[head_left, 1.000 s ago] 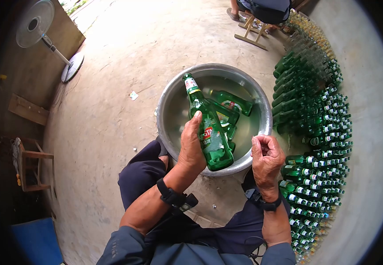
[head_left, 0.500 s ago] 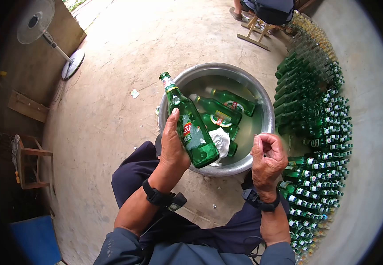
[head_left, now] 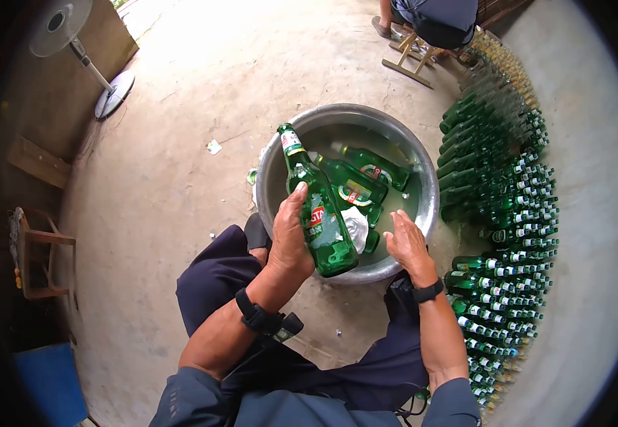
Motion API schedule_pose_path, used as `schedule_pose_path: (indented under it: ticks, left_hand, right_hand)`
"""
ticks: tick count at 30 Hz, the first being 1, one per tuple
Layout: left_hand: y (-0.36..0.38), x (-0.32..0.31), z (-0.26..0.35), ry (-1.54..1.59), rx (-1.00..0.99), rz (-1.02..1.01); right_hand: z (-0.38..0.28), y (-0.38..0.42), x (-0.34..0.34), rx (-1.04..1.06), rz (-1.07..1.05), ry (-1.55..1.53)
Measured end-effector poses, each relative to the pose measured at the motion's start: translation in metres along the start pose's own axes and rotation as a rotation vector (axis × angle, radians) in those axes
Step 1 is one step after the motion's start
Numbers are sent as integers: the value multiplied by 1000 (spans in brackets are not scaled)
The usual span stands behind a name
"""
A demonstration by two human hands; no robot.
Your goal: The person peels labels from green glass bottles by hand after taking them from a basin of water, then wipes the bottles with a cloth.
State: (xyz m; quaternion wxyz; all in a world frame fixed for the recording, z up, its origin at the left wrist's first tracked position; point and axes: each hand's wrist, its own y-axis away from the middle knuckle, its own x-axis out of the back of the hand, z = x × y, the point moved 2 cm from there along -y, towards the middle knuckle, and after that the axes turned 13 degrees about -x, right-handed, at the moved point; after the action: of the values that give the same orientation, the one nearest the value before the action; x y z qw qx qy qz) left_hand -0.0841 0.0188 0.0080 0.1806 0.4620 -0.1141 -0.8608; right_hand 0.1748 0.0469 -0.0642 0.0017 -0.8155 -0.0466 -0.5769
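Observation:
My left hand (head_left: 293,238) is wrapped around a green glass beer bottle (head_left: 323,226), tilted with its neck pointing up and away. Its body label is partly torn, leaving a red patch and pale paper residue; the neck label is still on. Over the right rim of a metal basin (head_left: 426,178), my right hand (head_left: 410,245) is open with its fingers stretched out, touching no bottle. Several labelled green bottles (head_left: 355,186) lie in the basin's cloudy water. A crumpled white cloth or paper (head_left: 355,229) rests among them. A small white scrap (head_left: 405,195) shows near the right hand.
Rows of green bottles (head_left: 494,178) line the wall on the right. A standing fan (head_left: 114,94) and a wooden stool (head_left: 49,238) are at the left. Paper scraps (head_left: 213,146) lie on the floor. Another person (head_left: 441,18) sits on a wooden stool at the back.
My right hand has gone from pinched fingers to stretched ones and moved left over the basin. A small white scrap now shows near it. The held bottle has shifted slightly right.

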Motion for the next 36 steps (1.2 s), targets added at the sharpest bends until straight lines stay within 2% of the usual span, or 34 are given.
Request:
schedule_pose_path:
  ticks: [2, 6, 8, 10, 12, 13, 14, 16, 17, 21, 23, 24, 26, 27, 29, 32, 34, 36]
  left_hand:
    - [1, 2, -3, -56, -35, 22]
    - [-1, 2, -8, -25, 10, 6]
    - [-1, -2, -10, 5, 18, -30]
    - [-2, 2, -12, 0, 33, -1]
    - [-1, 2, -12, -35, 19, -58]
    - [0, 1, -11, -31, 17, -56]
    - [1, -1, -11, -34, 24, -55]
    - [3, -7, -10, -40, 30, -56]
    - [5, -10, -10, -37, 5, -27]
    - [3, -6, -12, -11, -24, -30]
    - [2, -7, -13, 2, -30, -38]
    - [2, -8, -12, -15, -45, -24]
    - [1, -7, -13, -37, -58, -13]
    - [0, -4, -15, -37, -62, 12]
    - [-9, 8, -22, -18, -59, 22]
    - [-9, 9, -20, -7, -34, -10]
    - [-9, 8, -22, -16, -28, -11]
    - [-9, 8, -26, -88, -35, 70]
  right_hand:
    - [8, -6, -9, -144, -43, 70]
    - [10, -6, -29, -77, 16, 224]
    - [11, -9, -46, -20, -300, 441]
    - [15, -11, -55, -54, -312, 398]
    - [20, -13, -53, -121, -44, 338]
    - [20, -11, -49, -57, 140, 328]
    - [21, -10, -49, -54, 140, 330]
    - [20, -9, -50, -75, -57, 361]
    - [20, -12, -50, -65, -220, 362]
    - [-7, -13, -27, -180, -172, 314]
    - [-23, -20, -6, -201, -26, 178]
    - [-33, -20, -1, -202, -26, 177]
    - [-57, -17, 3, -62, 131, -71]
    - [-61, -14, -4, -67, 133, -73]
    - [-71, -3, -23, 318, 93, -54]
    - [-70, 11, -37, 398, 72, 37]
    - [-67, 15, -40, 335, 28, 93]
    - [-54, 9, -59, 237, -68, 118]
